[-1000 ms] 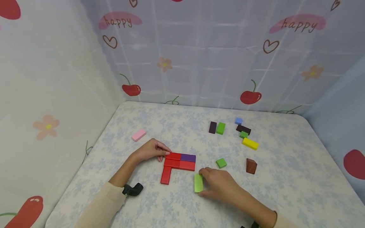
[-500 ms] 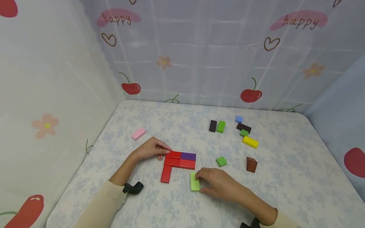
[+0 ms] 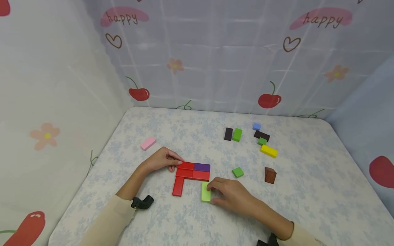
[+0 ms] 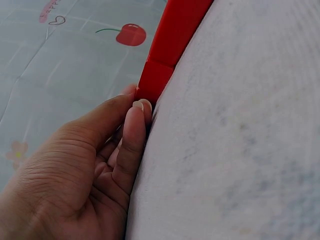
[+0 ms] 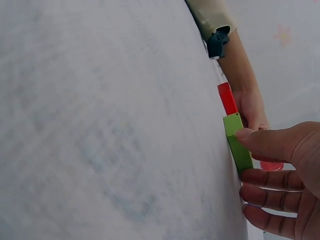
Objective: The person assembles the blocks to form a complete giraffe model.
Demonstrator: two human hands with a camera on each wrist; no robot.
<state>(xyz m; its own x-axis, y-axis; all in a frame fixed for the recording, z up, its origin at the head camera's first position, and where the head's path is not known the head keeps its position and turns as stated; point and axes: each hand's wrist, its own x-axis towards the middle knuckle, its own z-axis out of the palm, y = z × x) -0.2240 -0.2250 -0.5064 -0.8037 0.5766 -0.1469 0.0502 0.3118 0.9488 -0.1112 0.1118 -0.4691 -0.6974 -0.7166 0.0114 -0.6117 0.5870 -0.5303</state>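
Red blocks [image 3: 184,174] and one purple block [image 3: 201,167] lie flat in two rows against each other, with another red block [image 3: 178,186] pointing down from the left end. My left hand [image 3: 163,159] pinches the outer left end of the upper red block [image 3: 186,166]; in the left wrist view its fingertips meet at that red end [image 4: 154,80]. With thumb and fingers, my right hand [image 3: 232,194] grips a light green block [image 3: 205,192] that lies upright in the head view, just below the right end of the lower row. The right wrist view shows the thumb on the green block's [image 5: 238,145] end.
A small green block [image 3: 238,172] and a brown block [image 3: 270,175] sit to the right. Farther back are black [image 3: 228,134], green [image 3: 237,134], blue [image 3: 257,126] and yellow [image 3: 269,151] blocks. A pink block [image 3: 148,143] lies at the left. Printed curtains surround the table.
My right hand has slid the light green block left and slightly up, closer to the red row. My left hand keeps its place at the upper red block.
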